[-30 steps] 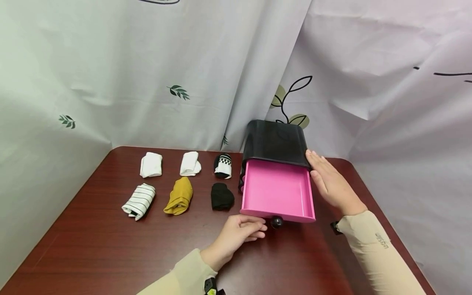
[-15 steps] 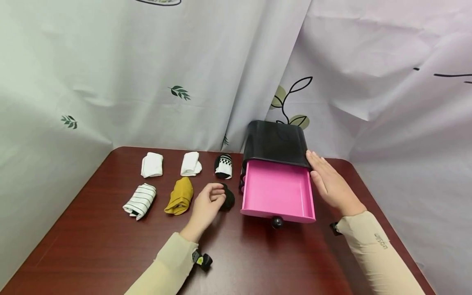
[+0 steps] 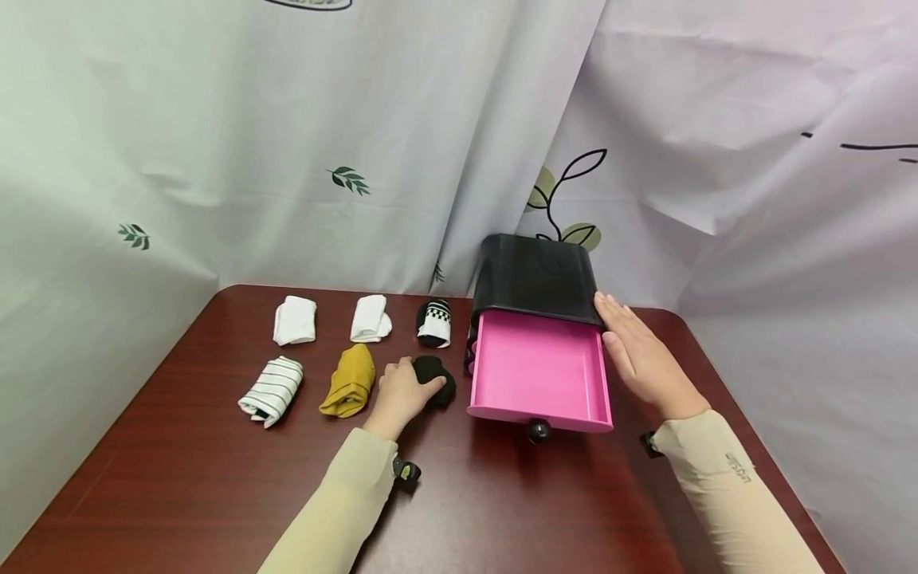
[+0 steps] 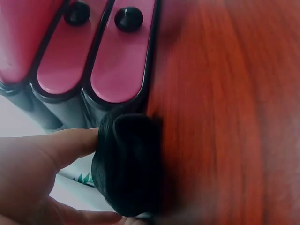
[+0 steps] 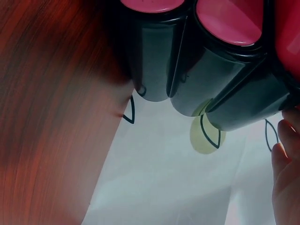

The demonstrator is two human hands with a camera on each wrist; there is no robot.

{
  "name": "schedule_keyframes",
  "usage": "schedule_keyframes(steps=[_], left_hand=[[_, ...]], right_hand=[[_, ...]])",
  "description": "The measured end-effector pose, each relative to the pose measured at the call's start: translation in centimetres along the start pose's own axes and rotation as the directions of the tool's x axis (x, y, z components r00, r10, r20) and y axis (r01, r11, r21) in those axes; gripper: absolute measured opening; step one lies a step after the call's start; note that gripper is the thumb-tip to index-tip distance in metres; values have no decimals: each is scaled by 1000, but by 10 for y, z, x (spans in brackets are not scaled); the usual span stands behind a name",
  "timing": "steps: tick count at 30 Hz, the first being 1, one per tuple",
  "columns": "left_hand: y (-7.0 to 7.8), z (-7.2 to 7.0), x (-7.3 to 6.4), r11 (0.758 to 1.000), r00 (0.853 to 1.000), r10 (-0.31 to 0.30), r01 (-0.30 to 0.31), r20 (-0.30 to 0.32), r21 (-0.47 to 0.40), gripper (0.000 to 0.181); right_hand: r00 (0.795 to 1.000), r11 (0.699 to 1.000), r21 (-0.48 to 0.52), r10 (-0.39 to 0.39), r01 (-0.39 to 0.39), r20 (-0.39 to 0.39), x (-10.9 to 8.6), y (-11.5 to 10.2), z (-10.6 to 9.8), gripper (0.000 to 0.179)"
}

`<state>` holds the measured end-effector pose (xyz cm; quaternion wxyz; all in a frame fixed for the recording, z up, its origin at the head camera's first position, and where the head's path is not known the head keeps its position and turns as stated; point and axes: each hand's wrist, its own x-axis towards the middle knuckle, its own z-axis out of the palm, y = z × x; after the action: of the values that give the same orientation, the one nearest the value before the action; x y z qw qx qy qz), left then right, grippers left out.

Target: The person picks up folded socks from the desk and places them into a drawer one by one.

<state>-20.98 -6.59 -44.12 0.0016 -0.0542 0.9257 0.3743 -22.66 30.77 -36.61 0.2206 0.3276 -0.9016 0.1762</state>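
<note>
My left hand (image 3: 398,397) grips a folded black sock (image 3: 434,381) on the table. In the left wrist view, thumb and fingers lie on opposite sides of the black sock (image 4: 131,164). My right hand (image 3: 649,363) rests with straight fingers against the right side of a black drawer cabinet (image 3: 541,275). Its top pink drawer (image 3: 538,371) is pulled out, bare inside, with a black knob (image 3: 539,431) at the front. The right wrist view catches only part of the right hand (image 5: 288,173), beside the cabinet's side wall (image 5: 211,79).
Left of the cabinet lie a black-and-white checkered sock (image 3: 434,323), two white socks, one (image 3: 370,319) nearer and one (image 3: 295,320) farther left, a mustard sock (image 3: 349,383) and a striped sock (image 3: 272,391). A curtain (image 3: 344,119) hangs behind the reddish-brown table (image 3: 179,478).
My left hand has moved from beside the drawer knob leftward to the black sock and taken hold of it. The right hand has stayed against the cabinet.
</note>
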Motion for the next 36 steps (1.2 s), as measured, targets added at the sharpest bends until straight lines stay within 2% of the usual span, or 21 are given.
schedule_keyframes(steps=[8,12,17,26,33,36], left_hand=[[-1,-5,5,998,999,22,-24,28,57,56],[-4,-5,8,999,999,30,-31,15,37,44],[-6,-4,10,998,998,58,-58,6,-16,40],[-11,-3,7,991,998,60,-61,-15,-123,41],[-18,-6,7,966,996,82,-85,-21,-245,44],[-17,-8,7,945,998,67,-64,-3,-322,43]], right_hand=[[1000,1000,11,2,-3,1,0,-1,1,53],[1000,1000,9,7,-7,6,1,-1,0,53],[1000,1000,8,13,-13,4,1,-1,-1,54],[1000,1000,11,7,-7,-1,1,0,0,54],[1000,1000,-4,-13,13,-16,0,1,2,53],[1000,1000,-8,-20,19,-21,0,2,3,52]])
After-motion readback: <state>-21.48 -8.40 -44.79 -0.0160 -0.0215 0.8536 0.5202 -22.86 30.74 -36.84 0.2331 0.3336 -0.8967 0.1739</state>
